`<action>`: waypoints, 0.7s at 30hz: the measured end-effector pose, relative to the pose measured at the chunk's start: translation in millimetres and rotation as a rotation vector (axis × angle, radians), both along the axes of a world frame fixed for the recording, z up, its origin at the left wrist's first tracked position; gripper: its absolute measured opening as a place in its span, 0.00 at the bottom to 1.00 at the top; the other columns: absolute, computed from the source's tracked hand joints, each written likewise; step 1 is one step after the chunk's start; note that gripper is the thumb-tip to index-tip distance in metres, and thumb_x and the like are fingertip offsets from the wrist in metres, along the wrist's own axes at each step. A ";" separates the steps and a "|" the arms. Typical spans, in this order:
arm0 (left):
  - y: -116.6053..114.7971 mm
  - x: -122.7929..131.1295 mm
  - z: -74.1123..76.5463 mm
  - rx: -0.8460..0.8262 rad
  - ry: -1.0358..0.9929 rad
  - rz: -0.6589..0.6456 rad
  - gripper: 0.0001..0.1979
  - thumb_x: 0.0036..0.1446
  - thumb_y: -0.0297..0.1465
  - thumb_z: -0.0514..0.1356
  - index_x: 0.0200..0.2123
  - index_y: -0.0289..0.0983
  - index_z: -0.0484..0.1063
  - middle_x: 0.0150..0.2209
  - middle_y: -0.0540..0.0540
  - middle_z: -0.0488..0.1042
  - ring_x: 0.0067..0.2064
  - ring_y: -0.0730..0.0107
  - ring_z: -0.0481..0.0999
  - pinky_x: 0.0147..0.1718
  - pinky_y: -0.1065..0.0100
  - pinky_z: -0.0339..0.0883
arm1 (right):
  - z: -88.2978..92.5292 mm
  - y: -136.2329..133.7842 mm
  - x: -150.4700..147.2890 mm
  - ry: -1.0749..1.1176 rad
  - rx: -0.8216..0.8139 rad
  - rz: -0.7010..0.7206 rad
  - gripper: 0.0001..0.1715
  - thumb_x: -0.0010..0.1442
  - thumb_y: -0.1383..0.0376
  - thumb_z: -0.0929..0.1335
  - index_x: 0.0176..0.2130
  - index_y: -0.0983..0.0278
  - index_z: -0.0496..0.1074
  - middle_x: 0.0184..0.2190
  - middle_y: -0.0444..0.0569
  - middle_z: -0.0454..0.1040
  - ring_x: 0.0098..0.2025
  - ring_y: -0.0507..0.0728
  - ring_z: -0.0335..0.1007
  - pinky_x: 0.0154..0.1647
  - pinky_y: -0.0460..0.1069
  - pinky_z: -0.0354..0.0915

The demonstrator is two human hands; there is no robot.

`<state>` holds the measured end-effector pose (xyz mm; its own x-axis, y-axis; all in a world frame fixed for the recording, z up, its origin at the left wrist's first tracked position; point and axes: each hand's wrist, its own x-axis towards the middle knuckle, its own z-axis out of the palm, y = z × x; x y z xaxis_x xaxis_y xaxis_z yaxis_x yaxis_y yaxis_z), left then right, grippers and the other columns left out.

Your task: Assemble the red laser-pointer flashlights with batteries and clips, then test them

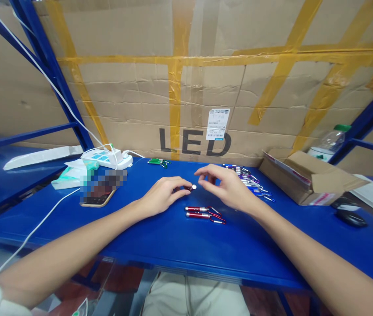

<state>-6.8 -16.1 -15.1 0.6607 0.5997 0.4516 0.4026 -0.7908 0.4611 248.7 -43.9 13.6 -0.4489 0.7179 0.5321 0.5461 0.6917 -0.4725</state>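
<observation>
My left hand [164,196] pinches a small dark red piece with a round silvery end [193,187], which looks like one of the red keychain flashlights; most of it is hidden by the fingers. Just to the right hovers my right hand [225,184], its thumb and bent fingers apart with nothing visible between them. Nearer to me, two red keychain flashlights [198,212] with red carabiner clips lie side by side on the blue table [173,239]. Behind my right hand is a row of blue, purple and dark keychain flashlights [250,182].
Green keychain flashlights [155,162] lie at the back, against a large carton [134,101] marked LED. To the left are a phone [99,195], a tissue pack [74,173] and a power strip [122,160] with cables. An open cardboard box [314,177], mouse [351,217] and bottle [331,140] stand right.
</observation>
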 end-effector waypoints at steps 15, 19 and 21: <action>-2.2 3.3 3.0 -0.018 -0.047 0.087 0.13 0.72 0.36 0.62 0.53 0.39 0.81 0.49 0.44 0.84 0.39 0.65 0.80 0.42 0.65 0.73 | -33.1 31.7 30.5 -0.571 0.095 -0.227 0.17 0.72 0.70 0.65 0.55 0.62 0.78 0.50 0.58 0.80 0.48 0.66 0.71 0.52 0.59 0.64; -2.6 4.2 2.9 -0.032 -0.032 0.105 0.12 0.72 0.36 0.62 0.53 0.39 0.81 0.46 0.45 0.83 0.34 0.69 0.75 0.37 0.67 0.68 | -30.2 29.1 27.7 -0.602 0.056 -0.209 0.14 0.72 0.71 0.65 0.51 0.62 0.79 0.46 0.57 0.80 0.49 0.66 0.72 0.51 0.58 0.64; -2.8 4.3 2.9 -0.034 -0.032 0.094 0.12 0.72 0.35 0.62 0.54 0.39 0.80 0.46 0.46 0.83 0.34 0.69 0.74 0.37 0.67 0.68 | -27.7 27.3 25.4 -0.603 0.041 -0.195 0.11 0.72 0.70 0.66 0.47 0.62 0.79 0.45 0.57 0.81 0.48 0.65 0.73 0.50 0.57 0.64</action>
<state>-2.5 -19.0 -12.2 0.5864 0.6734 0.4501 0.4587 -0.7341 0.5007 274.1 -16.6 -14.2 -0.5414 0.8009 0.2556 0.8258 0.5637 -0.0174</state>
